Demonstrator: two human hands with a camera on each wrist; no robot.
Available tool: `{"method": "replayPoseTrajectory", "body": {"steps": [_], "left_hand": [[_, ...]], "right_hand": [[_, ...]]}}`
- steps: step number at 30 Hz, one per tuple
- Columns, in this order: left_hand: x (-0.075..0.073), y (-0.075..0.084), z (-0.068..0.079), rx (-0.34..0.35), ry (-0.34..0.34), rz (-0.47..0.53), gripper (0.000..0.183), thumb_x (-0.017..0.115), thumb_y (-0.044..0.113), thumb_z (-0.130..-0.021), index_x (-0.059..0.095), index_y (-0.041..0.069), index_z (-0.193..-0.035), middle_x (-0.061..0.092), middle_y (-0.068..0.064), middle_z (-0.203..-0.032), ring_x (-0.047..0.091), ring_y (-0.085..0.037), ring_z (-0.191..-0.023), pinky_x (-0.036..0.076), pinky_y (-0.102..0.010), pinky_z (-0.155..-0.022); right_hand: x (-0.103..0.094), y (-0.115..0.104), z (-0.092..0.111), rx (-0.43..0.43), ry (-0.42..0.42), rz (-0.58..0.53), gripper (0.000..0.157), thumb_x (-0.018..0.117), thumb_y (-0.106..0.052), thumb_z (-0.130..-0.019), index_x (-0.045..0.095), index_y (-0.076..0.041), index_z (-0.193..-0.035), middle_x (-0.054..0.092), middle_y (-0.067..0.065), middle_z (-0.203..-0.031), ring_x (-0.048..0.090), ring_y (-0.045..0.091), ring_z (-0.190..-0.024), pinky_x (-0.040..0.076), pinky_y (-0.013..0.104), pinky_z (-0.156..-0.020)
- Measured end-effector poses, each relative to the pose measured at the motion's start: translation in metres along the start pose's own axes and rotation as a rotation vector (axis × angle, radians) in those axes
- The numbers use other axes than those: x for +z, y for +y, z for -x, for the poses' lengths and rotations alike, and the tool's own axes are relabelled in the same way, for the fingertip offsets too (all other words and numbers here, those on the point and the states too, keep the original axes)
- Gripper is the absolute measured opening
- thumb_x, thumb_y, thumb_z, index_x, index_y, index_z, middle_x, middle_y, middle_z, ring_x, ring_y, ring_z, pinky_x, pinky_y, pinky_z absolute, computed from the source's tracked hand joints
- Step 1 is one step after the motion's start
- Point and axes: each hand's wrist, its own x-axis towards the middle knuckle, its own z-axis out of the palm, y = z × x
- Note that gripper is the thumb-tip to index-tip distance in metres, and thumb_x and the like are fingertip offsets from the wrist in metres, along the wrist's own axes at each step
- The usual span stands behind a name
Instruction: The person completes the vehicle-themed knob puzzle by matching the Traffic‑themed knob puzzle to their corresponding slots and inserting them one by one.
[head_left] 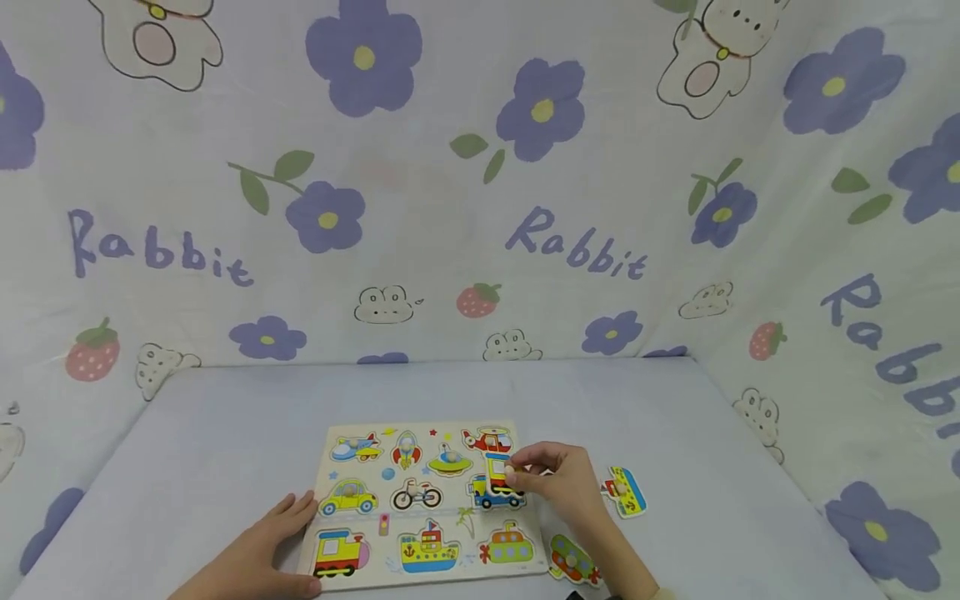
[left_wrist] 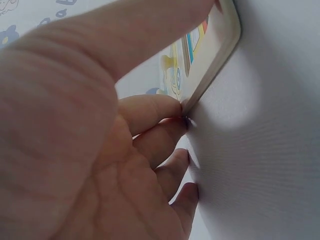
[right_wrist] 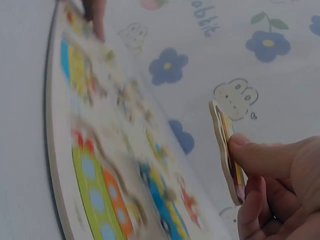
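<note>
A wooden vehicle puzzle board [head_left: 427,575] lies flat on the table. My right hand [head_left: 566,483] pinches a train puzzle piece [head_left: 497,472] above the board's right side, where it partly covers the truck [head_left: 501,501]. Seen edge-on in the right wrist view, the train piece [right_wrist: 223,150] is between thumb and fingers, apart from the board. My left hand [head_left: 262,542] rests at the board's left side. Its thumb lies at the front left corner and its fairly straight fingers touch the left edge [left_wrist: 205,82]. A train picture [head_left: 341,553] shows at the board's front left.
To the right of the board lie a ship piece [head_left: 625,492] and a submarine piece [head_left: 572,560], the latter close by my right forearm. Knobbed pieces such as the car [head_left: 348,498] and rocket [head_left: 406,451] sit in the board. A patterned cloth [head_left: 420,275] hangs behind the table.
</note>
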Motion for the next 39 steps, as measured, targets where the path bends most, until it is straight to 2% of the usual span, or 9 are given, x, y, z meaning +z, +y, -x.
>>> {"method": "replayPoseTrajectory", "body": {"steps": [7,13,18,22,25,30,33,39], "left_hand": [[0.000,0.001,-0.001,-0.073,0.011,-0.017,0.111,0.090,0.048,-0.060,0.041,0.001,-0.149,0.029,-0.019,-0.156,0.013,-0.047,-0.143,0.021,-0.070,-0.105],[0.000,0.004,-0.003,-0.096,0.014,-0.038,0.112,0.090,0.048,-0.059,0.040,0.003,-0.149,0.029,-0.017,-0.157,0.014,-0.046,-0.143,0.023,-0.070,-0.104],[0.000,0.006,-0.003,-0.102,0.017,-0.046,0.113,0.090,0.048,-0.059,0.040,0.003,-0.149,0.028,-0.018,-0.157,0.014,-0.046,-0.143,0.024,-0.070,-0.104],[0.002,0.005,-0.003,-0.098,0.003,-0.032,0.112,0.090,0.049,-0.060,0.040,0.002,-0.149,0.028,-0.018,-0.157,0.013,-0.047,-0.143,0.022,-0.070,-0.105],[0.004,0.003,-0.005,-0.099,-0.003,-0.033,0.112,0.089,0.049,-0.060,0.040,0.002,-0.149,0.029,-0.018,-0.157,0.013,-0.047,-0.143,0.022,-0.070,-0.105],[0.004,0.001,-0.006,-0.103,-0.004,-0.042,0.113,0.089,0.052,-0.060,0.040,0.004,-0.149,0.030,-0.018,-0.156,0.014,-0.046,-0.143,0.023,-0.070,-0.104],[0.003,0.000,-0.006,-0.085,-0.002,-0.045,0.111,0.088,0.051,-0.060,0.041,0.003,-0.149,0.031,-0.017,-0.156,0.014,-0.047,-0.143,0.022,-0.070,-0.105],[0.003,-0.002,-0.005,-0.040,0.001,-0.029,0.109,0.089,0.048,-0.062,0.042,0.000,-0.148,0.032,-0.018,-0.155,0.015,-0.048,-0.143,0.021,-0.069,-0.106]], "right_hand": [[0.046,-0.012,0.013,0.019,-0.066,-0.102,0.023,0.088,-0.011,-0.072,0.076,-0.005,-0.090,0.074,0.007,-0.088,0.058,0.019,-0.072,0.045,0.022,-0.060],[0.077,-0.013,0.018,0.037,-0.097,-0.140,0.023,0.090,-0.008,-0.069,0.076,-0.005,-0.087,0.073,0.008,-0.085,0.051,0.013,-0.064,0.042,0.019,-0.055],[0.100,-0.013,0.021,0.041,-0.121,-0.142,0.019,0.088,-0.005,-0.071,0.076,-0.006,-0.086,0.073,0.004,-0.082,0.050,0.012,-0.059,0.040,0.019,-0.052],[0.120,-0.010,0.026,0.076,-0.157,-0.155,0.017,0.087,-0.002,-0.071,0.076,-0.007,-0.083,0.073,0.003,-0.079,0.053,0.011,-0.056,0.043,0.019,-0.051],[0.134,-0.009,0.031,0.117,-0.182,-0.193,0.017,0.086,0.001,-0.071,0.076,-0.006,-0.083,0.073,0.004,-0.079,0.061,0.012,-0.060,0.051,0.021,-0.057],[0.153,-0.009,0.037,0.135,-0.208,-0.255,0.019,0.084,0.008,-0.069,0.074,-0.001,-0.083,0.072,0.006,-0.079,0.069,0.015,-0.068,0.057,0.027,-0.062],[0.162,-0.010,0.037,0.142,-0.204,-0.241,0.020,0.085,0.008,-0.068,0.074,-0.003,-0.081,0.072,0.004,-0.077,0.068,0.014,-0.068,0.056,0.024,-0.061],[0.174,-0.011,0.037,0.123,-0.159,-0.090,0.023,0.088,0.004,-0.065,0.074,-0.009,-0.076,0.069,-0.003,-0.071,0.063,0.009,-0.066,0.049,0.020,-0.057]]}}
